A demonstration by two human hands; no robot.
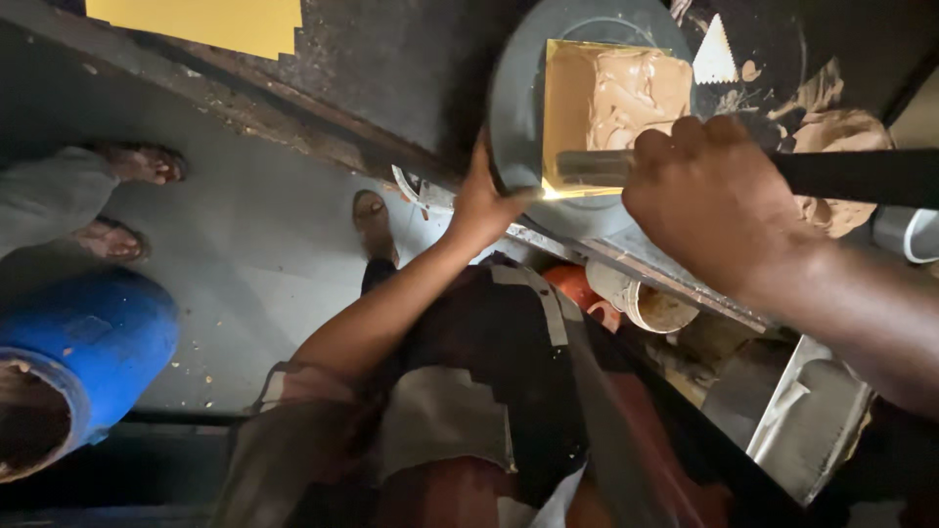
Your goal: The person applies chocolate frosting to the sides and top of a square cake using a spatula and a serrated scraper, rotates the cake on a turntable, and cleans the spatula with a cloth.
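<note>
A square cake block covered in light brown cream [626, 98] sits on a gold board [562, 117] on a round grey turntable [514, 108]. My left hand [484, 200] grips the turntable's near edge. My right hand [709, 200] is closed around a long flat spatula [597, 166], its dark handle [851, 176] running off to the right and its blade lying against the near side of the cake.
A toothed white scraper [714, 57] and smears of brown cream [831, 132] lie on the dark worktop. Below its edge are a white bucket [646, 303], an orange container [577, 288], a blue barrel [83, 357] and another person's sandalled feet [122, 200]. A yellow sheet [210, 24] lies far left.
</note>
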